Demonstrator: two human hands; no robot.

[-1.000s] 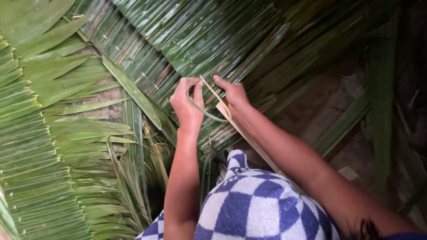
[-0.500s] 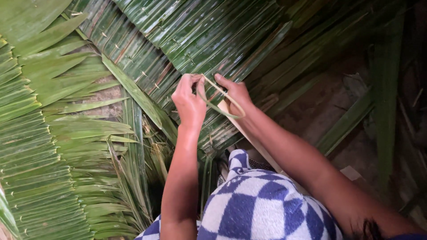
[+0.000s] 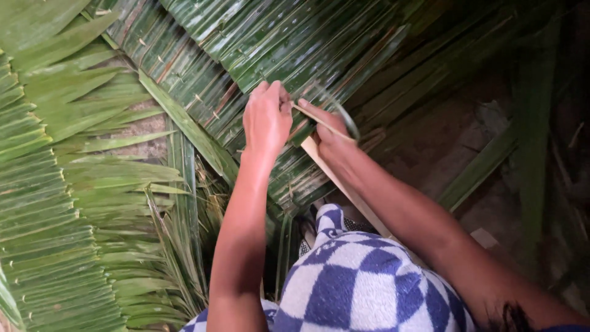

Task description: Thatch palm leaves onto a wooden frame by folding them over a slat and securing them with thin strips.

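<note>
Right now both hands are up on the leaf panel (image 3: pixel 203 74), working one thin strip (image 3: pixel 319 120). The left hand (image 3: pixel 265 120) is curled closed, fingertips pinching the near end of the strip just above the panel's lower edge. The right hand (image 3: pixel 332 144) sits just beside it, fingers closed too, with the strip running across its knuckles and curving away in a blurred loop beyond the thumb; whether it truly clamps the strip or only guides it, I cannot tell. To do this well, I'd judge the pull wants to be steady and along the strip's length, the two pinches close together so the thin fibre doesn't kink or snap, and the leaves under the left hand pressed flat so the stitch seats tight. From the grip, the strip leads straight out to the right hand's side, touching both hands. A pale flat slat (image 3: pixel 350 190) runs from under the right hand back toward the body, along the forearm. Loose fronds (image 3: pixel 74 184) lie well off to the left hand's side.
</note>
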